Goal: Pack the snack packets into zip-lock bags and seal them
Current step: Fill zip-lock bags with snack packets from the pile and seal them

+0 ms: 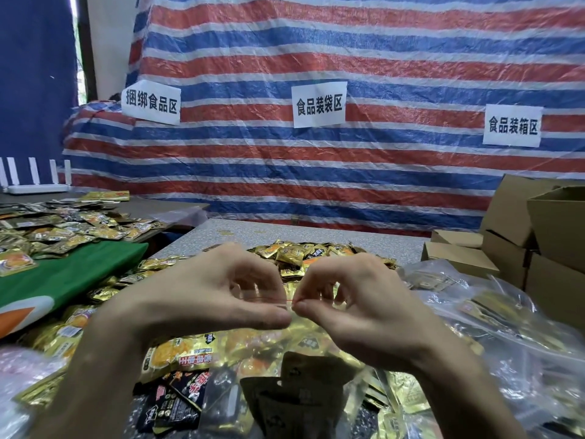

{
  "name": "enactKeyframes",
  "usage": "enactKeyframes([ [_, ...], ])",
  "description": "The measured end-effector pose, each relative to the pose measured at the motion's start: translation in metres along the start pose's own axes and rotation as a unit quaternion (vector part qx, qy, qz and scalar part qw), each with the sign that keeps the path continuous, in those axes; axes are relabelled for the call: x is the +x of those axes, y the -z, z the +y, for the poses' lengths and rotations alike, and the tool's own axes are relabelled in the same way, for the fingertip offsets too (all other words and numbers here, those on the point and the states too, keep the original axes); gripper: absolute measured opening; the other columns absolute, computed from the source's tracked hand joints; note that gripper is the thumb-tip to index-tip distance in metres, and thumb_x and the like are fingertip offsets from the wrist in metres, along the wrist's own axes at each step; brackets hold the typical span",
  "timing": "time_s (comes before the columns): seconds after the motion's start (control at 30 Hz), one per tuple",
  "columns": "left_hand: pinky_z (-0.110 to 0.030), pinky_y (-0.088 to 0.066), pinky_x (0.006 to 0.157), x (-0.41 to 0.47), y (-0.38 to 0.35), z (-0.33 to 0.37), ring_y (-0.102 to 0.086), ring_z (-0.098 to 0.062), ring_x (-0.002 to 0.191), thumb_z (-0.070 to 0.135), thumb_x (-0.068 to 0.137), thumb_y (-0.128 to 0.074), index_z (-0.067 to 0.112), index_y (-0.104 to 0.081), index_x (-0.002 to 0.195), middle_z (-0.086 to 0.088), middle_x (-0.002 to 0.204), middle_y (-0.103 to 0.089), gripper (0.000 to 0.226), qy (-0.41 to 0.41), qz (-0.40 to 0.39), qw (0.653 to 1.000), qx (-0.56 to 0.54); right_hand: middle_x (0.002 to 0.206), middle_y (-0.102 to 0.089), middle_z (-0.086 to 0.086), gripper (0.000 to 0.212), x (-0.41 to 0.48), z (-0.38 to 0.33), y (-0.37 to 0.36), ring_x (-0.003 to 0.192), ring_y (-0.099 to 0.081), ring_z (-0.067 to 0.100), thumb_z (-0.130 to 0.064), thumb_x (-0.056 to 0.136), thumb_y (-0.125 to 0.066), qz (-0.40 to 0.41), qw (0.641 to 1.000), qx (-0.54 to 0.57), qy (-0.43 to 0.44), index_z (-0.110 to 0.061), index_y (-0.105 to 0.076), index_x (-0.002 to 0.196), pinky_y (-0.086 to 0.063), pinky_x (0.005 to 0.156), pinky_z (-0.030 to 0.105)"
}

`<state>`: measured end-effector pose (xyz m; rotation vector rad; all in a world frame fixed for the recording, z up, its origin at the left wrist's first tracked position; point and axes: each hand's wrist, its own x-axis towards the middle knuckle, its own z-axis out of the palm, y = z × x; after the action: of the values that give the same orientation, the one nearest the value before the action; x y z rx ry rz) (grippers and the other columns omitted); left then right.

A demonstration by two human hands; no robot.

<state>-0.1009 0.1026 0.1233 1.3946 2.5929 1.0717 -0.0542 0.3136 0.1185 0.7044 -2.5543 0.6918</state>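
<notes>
Clear plastic zip-lock bag (266,298) looks filled; left hand (215,289) and right hand (357,299) pinch its red strip, thumbs together. Sealing step, so I'd press outward next.

left paper sign (151,102) taped to striped tarpaulin (380,58): 捆绑食品区. middle paper sign (319,104), same tarpaulin: 食品装袋区. right paper sign (512,125), same tarpaulin: 食品装箱区. printing on yellow snack packet (177,356) under the hands: upside down, not legible.
</notes>
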Motion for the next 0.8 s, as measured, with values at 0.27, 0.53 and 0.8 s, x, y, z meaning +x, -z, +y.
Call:
enactKeyframes([
  [0.27, -0.035, -0.048, 0.064, -0.005, 0.006, -0.001, -0.062, -0.012, 0.067, 0.051, 0.079, -0.067, 0.031, -0.076, 0.079, 0.010, 0.069, -0.070, 0.023, -0.034, 0.053, 0.998, 0.022, 0.075, -0.069, -0.016, 0.015, -0.003, 0.002, 0.005, 0.072, -0.060, 0.005, -0.042, 0.081, -0.063, -0.007, 1.000, 0.010, -0.010, -0.030, -0.072, 0.081, -0.053, 0.067, 0.037],
  [0.53, -0.014, -0.047, 0.062, -0.010, 0.008, 0.003, -0.066, -0.006, 0.072, 0.058, 0.079, -0.070, 0.035, -0.077, 0.085, 0.014, 0.077, -0.073, 0.025, 0.014, -0.001, 1.000, 0.027, 0.081, -0.057, -0.017, 0.008, -0.002, -0.003, -0.008, 0.081, -0.052, 0.004, -0.044, 0.090, -0.054, -0.037, 0.997, -0.059, 0.011, -0.037, -0.052, 0.086, -0.047, 0.079, 0.041],
  [0.8, -0.025, -0.046, 0.064, -0.007, 0.007, 0.006, -0.065, -0.010, 0.074, 0.040, 0.080, -0.070, 0.030, -0.075, 0.078, 0.013, 0.073, -0.070, 0.012, -0.031, 0.090, 0.991, 0.095, 0.076, -0.063, -0.017, 0.011, -0.002, -0.001, -0.003, 0.077, -0.058, 0.004, -0.045, 0.083, -0.055, -0.023, 0.999, -0.026, 0.002, -0.036, -0.060, 0.084, -0.051, 0.075, 0.040],
])
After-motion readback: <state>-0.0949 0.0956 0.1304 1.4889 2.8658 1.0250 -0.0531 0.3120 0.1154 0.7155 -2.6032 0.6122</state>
